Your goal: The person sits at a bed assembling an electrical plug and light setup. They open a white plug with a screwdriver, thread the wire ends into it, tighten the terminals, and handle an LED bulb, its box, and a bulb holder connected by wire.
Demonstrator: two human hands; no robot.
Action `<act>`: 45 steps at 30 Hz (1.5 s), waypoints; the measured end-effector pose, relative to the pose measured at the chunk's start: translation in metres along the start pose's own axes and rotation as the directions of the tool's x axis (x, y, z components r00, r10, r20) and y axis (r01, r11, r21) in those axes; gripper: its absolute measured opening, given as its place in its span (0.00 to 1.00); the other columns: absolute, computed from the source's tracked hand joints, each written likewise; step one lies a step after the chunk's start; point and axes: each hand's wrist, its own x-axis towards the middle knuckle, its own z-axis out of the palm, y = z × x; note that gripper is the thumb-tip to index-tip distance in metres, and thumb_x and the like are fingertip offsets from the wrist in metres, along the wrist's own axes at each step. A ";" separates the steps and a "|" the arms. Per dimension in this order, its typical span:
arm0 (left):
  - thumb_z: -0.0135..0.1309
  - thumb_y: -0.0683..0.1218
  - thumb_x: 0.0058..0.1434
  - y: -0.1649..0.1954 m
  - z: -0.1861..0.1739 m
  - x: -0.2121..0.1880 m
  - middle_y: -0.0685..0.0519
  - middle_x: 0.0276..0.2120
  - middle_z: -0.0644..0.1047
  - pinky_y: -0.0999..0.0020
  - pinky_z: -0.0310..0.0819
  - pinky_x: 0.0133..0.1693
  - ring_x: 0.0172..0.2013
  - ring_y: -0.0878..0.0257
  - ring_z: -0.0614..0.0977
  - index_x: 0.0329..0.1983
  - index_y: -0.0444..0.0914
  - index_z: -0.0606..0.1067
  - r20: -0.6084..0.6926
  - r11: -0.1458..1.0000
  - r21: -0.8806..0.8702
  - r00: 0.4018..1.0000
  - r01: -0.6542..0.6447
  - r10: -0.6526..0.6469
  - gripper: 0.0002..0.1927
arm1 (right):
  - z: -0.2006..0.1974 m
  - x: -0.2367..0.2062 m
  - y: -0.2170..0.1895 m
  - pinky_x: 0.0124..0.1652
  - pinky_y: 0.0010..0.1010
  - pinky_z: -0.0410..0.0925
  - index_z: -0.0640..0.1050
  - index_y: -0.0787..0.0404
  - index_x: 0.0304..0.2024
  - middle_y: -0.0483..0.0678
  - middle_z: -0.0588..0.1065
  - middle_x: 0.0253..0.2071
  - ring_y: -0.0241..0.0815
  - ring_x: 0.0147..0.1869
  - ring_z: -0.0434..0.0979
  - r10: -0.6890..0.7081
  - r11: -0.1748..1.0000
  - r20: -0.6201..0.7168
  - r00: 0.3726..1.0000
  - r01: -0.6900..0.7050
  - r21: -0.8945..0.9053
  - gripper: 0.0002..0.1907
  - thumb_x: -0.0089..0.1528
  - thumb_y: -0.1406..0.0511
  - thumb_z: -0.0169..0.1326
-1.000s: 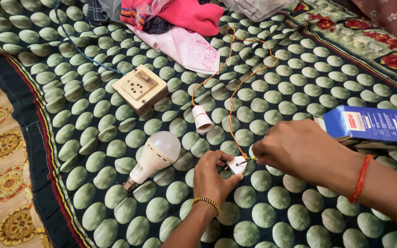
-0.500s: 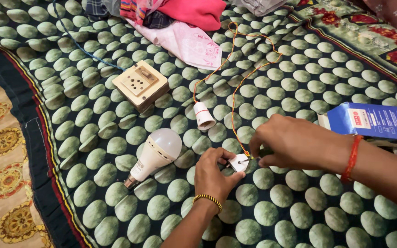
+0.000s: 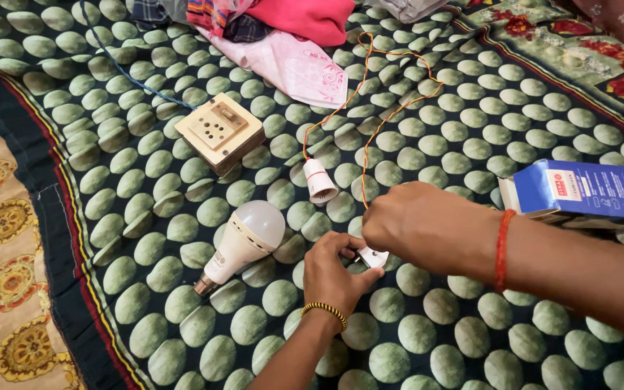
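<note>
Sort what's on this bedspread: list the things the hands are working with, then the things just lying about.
In hand:
- white plug, held between left hand and right hand
- orange wire running from the plug
- white bulb holder on that wire

Lying about:
- bulb
- switch box
- blue carton
- pink cloth
- blue cord

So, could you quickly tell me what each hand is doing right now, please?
Left hand: closed, pinching the small white plug.
Right hand: closed over the same plug from above; its fingertips are hidden.
</note>
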 end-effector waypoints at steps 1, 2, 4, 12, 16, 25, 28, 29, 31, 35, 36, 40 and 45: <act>0.76 0.41 0.33 0.001 0.000 0.001 0.55 0.33 0.81 0.67 0.79 0.39 0.33 0.63 0.83 0.33 0.38 0.81 0.001 1.000 -0.001 1.000 0.001 -0.001 0.21 | -0.002 -0.002 0.003 0.35 0.47 0.74 0.82 0.60 0.30 0.52 0.80 0.34 0.57 0.38 0.82 -0.056 0.998 0.008 0.998 0.056 -0.024 0.07 0.49 0.71 0.58; 0.76 0.41 0.33 0.002 0.000 0.000 0.54 0.32 0.81 0.67 0.79 0.39 0.33 0.63 0.83 0.33 0.38 0.82 0.001 1.000 -0.002 1.000 0.002 -0.002 0.21 | -0.003 -0.005 0.006 0.34 0.47 0.74 0.82 0.61 0.29 0.52 0.79 0.35 0.58 0.39 0.82 -0.112 0.993 0.018 0.994 0.113 -0.048 0.06 0.48 0.71 0.58; 0.76 0.40 0.33 0.003 0.000 0.000 0.54 0.32 0.81 0.67 0.80 0.38 0.32 0.63 0.83 0.33 0.38 0.82 0.002 1.000 -0.005 1.000 0.016 -0.016 0.21 | -0.005 -0.011 0.008 0.32 0.46 0.74 0.82 0.62 0.29 0.51 0.79 0.39 0.59 0.39 0.82 -0.176 0.982 0.046 0.983 0.179 -0.064 0.06 0.48 0.72 0.57; 0.75 0.40 0.36 -0.005 -0.003 0.002 0.54 0.34 0.83 0.68 0.80 0.40 0.34 0.63 0.83 0.37 0.41 0.84 0.017 0.996 0.006 0.996 -0.087 0.087 0.22 | -0.003 -0.020 0.005 0.29 0.45 0.74 0.80 0.64 0.23 0.49 0.78 0.40 0.53 0.33 0.82 -0.355 0.922 0.096 0.930 0.365 -0.128 0.02 0.49 0.71 0.57; 0.75 0.40 0.34 -0.006 -0.003 0.004 0.56 0.35 0.83 0.68 0.80 0.41 0.34 0.64 0.83 0.37 0.42 0.84 0.025 0.999 -0.008 0.999 -0.042 0.042 0.23 | -0.004 -0.021 0.004 0.30 0.46 0.73 0.79 0.62 0.29 0.49 0.78 0.35 0.52 0.34 0.82 -0.219 0.966 0.089 0.972 0.229 -0.124 0.07 0.50 0.65 0.60; 0.76 0.40 0.34 -0.001 -0.004 0.004 0.56 0.35 0.82 0.68 0.79 0.40 0.34 0.65 0.82 0.38 0.42 0.84 0.041 1.000 -0.007 0.999 0.016 -0.016 0.23 | -0.012 -0.021 -0.005 0.41 0.50 0.72 0.81 0.55 0.38 0.53 0.80 0.28 0.56 0.38 0.81 0.501 0.848 0.121 0.857 -0.514 0.128 0.13 0.57 0.55 0.56; 0.75 0.40 0.35 -0.001 -0.004 0.004 0.56 0.35 0.82 0.68 0.79 0.39 0.34 0.65 0.82 0.38 0.42 0.84 0.049 1.000 -0.006 0.998 0.028 -0.028 0.23 | -0.016 -0.019 -0.003 0.43 0.45 0.73 0.83 0.53 0.36 0.51 0.80 0.30 0.52 0.40 0.82 0.572 0.757 0.207 0.794 -0.608 0.239 0.13 0.54 0.54 0.62; 0.76 0.40 0.35 -0.001 -0.004 0.004 0.56 0.35 0.82 0.68 0.78 0.39 0.34 0.65 0.82 0.38 0.42 0.85 0.050 0.999 -0.001 0.998 0.035 -0.035 0.23 | -0.016 -0.019 -0.002 0.43 0.45 0.73 0.83 0.54 0.36 0.51 0.81 0.31 0.52 0.40 0.82 0.588 0.739 0.167 0.791 -0.610 0.286 0.14 0.53 0.54 0.65; 0.76 0.40 0.35 -0.001 -0.003 0.004 0.56 0.35 0.82 0.68 0.78 0.39 0.34 0.65 0.82 0.38 0.42 0.85 0.051 0.999 0.006 0.998 0.048 -0.048 0.23 | -0.014 -0.018 -0.003 0.43 0.44 0.73 0.83 0.54 0.35 0.50 0.81 0.31 0.51 0.40 0.82 0.600 0.722 0.117 0.792 -0.599 0.346 0.15 0.52 0.55 0.68; 0.75 0.40 0.35 -0.002 -0.003 0.005 0.56 0.35 0.82 0.68 0.79 0.39 0.34 0.65 0.82 0.38 0.42 0.85 0.050 0.999 0.000 0.998 0.042 -0.042 0.23 | -0.003 -0.017 -0.006 0.42 0.42 0.73 0.83 0.55 0.32 0.51 0.81 0.30 0.50 0.40 0.82 0.463 0.827 -0.028 0.886 -0.420 0.374 0.11 0.48 0.61 0.68; 0.75 0.40 0.35 -0.002 -0.003 0.005 0.56 0.35 0.82 0.68 0.79 0.40 0.34 0.65 0.82 0.38 0.42 0.85 0.049 0.999 -0.003 0.998 0.034 -0.034 0.23 | -0.001 -0.017 -0.006 0.42 0.42 0.73 0.83 0.55 0.31 0.51 0.81 0.30 0.50 0.40 0.82 0.391 0.868 -0.092 0.916 -0.334 0.367 0.11 0.46 0.63 0.68; 0.75 0.40 0.34 -0.003 -0.002 0.005 0.57 0.35 0.82 0.68 0.79 0.39 0.33 0.66 0.82 0.38 0.43 0.85 0.054 0.999 0.008 0.998 0.035 -0.035 0.24 | 0.003 -0.021 -0.003 0.41 0.46 0.72 0.81 0.56 0.34 0.52 0.81 0.33 0.54 0.42 0.81 0.444 0.857 -0.073 0.893 -0.400 0.325 0.13 0.51 0.59 0.65; 0.76 0.41 0.35 -0.003 -0.004 0.005 0.56 0.35 0.81 0.67 0.79 0.39 0.33 0.65 0.82 0.39 0.43 0.85 0.053 1.000 0.018 0.998 0.023 -0.024 0.24 | 0.003 -0.024 0.002 0.44 0.47 0.73 0.81 0.60 0.33 0.56 0.81 0.33 0.57 0.41 0.82 0.643 0.712 0.115 0.757 -0.647 0.273 0.19 0.63 0.51 0.58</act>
